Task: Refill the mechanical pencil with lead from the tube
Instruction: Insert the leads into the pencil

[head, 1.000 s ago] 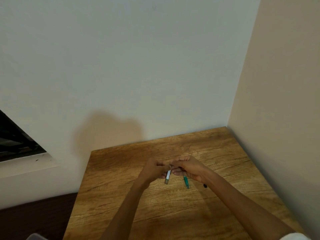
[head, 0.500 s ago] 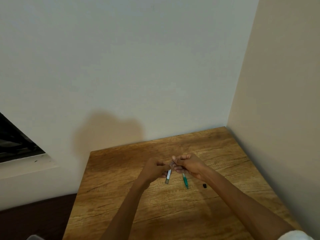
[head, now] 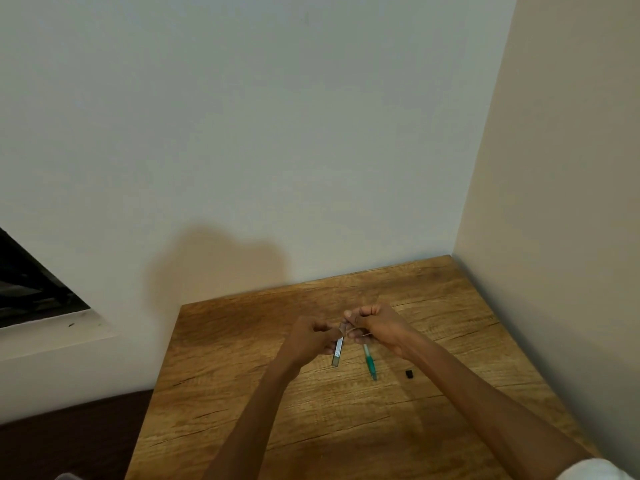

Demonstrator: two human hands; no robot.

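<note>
My left hand (head: 311, 337) grips the top of a slim clear lead tube (head: 337, 351), which hangs down above the wooden table (head: 346, 427). Close beside it, my right hand (head: 375, 325) holds a green mechanical pencil (head: 369, 362) by its upper end, tip pointing down toward me. The right thumb and forefinger are pinched together right at the tube's top end. Any lead there is too thin to make out. A small black cap (head: 409, 373) lies on the table, right of the pencil tip.
The table stands in a corner, with a white wall behind and a beige wall (head: 554, 237) on the right. A dark window opening (head: 31, 289) and its sill are at the far left. Dark floor lies left of the table.
Both hands have stayed together above the table's middle and drifted slightly away from me. The tube and the pencil remain held as before. The black cap has not moved.
</note>
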